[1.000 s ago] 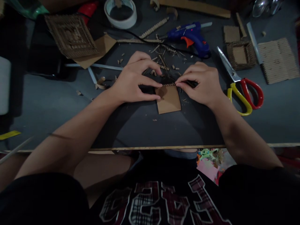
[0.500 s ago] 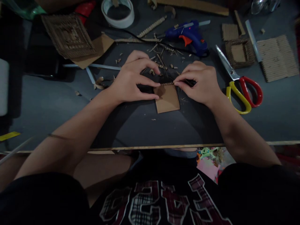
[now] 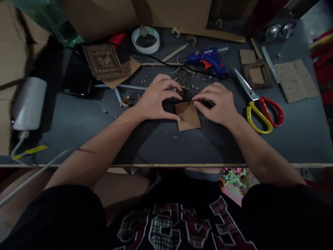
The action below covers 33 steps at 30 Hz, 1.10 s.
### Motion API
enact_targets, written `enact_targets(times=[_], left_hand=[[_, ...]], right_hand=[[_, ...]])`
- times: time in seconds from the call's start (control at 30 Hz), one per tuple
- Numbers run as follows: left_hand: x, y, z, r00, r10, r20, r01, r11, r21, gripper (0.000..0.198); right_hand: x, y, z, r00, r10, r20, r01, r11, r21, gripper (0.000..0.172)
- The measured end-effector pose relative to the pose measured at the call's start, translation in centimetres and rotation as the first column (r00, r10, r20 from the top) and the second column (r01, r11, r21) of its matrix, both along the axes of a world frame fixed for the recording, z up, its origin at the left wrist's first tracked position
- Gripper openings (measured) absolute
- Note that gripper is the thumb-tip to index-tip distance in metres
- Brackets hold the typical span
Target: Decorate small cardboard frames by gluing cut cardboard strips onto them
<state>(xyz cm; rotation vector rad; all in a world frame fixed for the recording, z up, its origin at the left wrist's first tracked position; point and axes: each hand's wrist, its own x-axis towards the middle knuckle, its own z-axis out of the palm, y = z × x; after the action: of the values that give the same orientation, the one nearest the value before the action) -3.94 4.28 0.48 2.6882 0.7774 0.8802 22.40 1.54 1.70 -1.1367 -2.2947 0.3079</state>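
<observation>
A small square of brown cardboard (image 3: 189, 118) lies flat near the front of the dark table. Along its far edge runs a thin corrugated cardboard strip (image 3: 184, 103). My right hand (image 3: 218, 102) pinches the strip's right end between thumb and forefinger, at the square's far right corner. On the other side, my left hand (image 3: 157, 99) has its fingers apart and curved above the table; its thumb tip touches the square's left edge. Small cardboard scraps (image 3: 194, 86) are scattered just beyond both hands.
A blue glue gun (image 3: 208, 59) lies beyond the hands, its cable trailing left. Scissors (image 3: 257, 100) and a small cardboard frame (image 3: 257, 75) are to the right. A tape roll (image 3: 145, 48), a ridged cardboard piece (image 3: 102, 61) and a white plugged-in device (image 3: 30, 104) are to the left.
My view has tilted up, showing more of the table's back. The left forefinger has lifted off the strip, leaving the thumb at the square. The right hand keeps its pinch.
</observation>
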Motion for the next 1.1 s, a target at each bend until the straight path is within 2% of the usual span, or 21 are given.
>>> enact_targets(times=[0.07, 0.2, 0.27, 0.37, 0.47, 0.53, 0.67, 0.77, 0.83, 0.93, 1.03, 1.1], left_hand=[[0.2, -0.6, 0.0, 0.995, 0.081, -0.055, -0.085, 0.994, -0.062, 0.082], [0.7, -1.5, 0.2, 0.978, 0.177, -0.111, -0.193, 0.969, -0.155, 0.102], [0.8, -1.7, 0.2, 0.976, 0.196, -0.095, -0.21, 0.964, -0.162, 0.104], [0.7, -1.5, 0.0, 0.969, 0.244, -0.028, -0.246, 0.957, -0.156, 0.102], [0.4, -1.0, -0.2, 0.954, 0.293, 0.066, -0.279, 0.946, -0.164, 0.096], [0.3, -0.8, -0.2, 0.943, 0.314, 0.11, -0.292, 0.939, -0.183, 0.088], [0.6, -1.4, 0.5, 0.933, 0.327, 0.152, -0.279, 0.922, -0.27, 0.07], [1.5, -2.6, 0.9, 0.926, 0.33, 0.185, -0.243, 0.893, -0.379, 0.063], [2.3, -3.4, 1.1, 0.913, 0.352, 0.208, -0.215, 0.847, -0.487, 0.064], [3.2, -4.3, 1.2, 0.883, 0.405, 0.238, -0.138, 0.707, -0.693, 0.064], [3.7, -4.7, 1.7, 0.877, 0.407, 0.255, -0.009, 0.545, -0.838, 0.044], [3.9, -4.7, 2.0, 0.858, 0.435, 0.274, 0.021, 0.502, -0.864, 0.038]], right_hand=[[-0.3, -0.5, 0.5, 0.999, 0.005, 0.036, -0.004, 1.0, -0.022, 0.034], [-0.7, -1.3, 1.5, 0.981, 0.097, 0.166, -0.079, 0.99, -0.114, 0.092], [-0.7, -1.5, 1.7, 0.964, 0.145, 0.223, -0.109, 0.98, -0.168, 0.106], [-0.5, -1.6, 1.7, 0.949, 0.171, 0.264, -0.121, 0.973, -0.194, 0.099], [-0.4, -1.7, 2.0, 0.949, 0.158, 0.275, -0.114, 0.979, -0.168, 0.086], [-0.5, -1.8, 2.4, 0.956, 0.124, 0.267, -0.091, 0.987, -0.136, 0.083], [-0.7, -2.2, 3.2, 0.968, 0.035, 0.249, -0.02, 0.998, -0.061, 0.079], [-0.8, -2.4, 3.3, 0.967, -0.002, 0.253, 0.011, 0.999, -0.032, 0.078], [-0.9, -2.4, 3.3, 0.968, -0.049, 0.246, 0.056, 0.998, -0.022, 0.079], [-1.1, -2.5, 3.2, 0.96, -0.147, 0.238, 0.153, 0.988, -0.01, 0.08], [-1.3, -2.7, 2.7, 0.953, -0.185, 0.238, 0.19, 0.982, 0.002, 0.078], [-1.4, -2.7, 2.2, 0.959, -0.204, 0.197, 0.204, 0.979, 0.021, 0.071]])
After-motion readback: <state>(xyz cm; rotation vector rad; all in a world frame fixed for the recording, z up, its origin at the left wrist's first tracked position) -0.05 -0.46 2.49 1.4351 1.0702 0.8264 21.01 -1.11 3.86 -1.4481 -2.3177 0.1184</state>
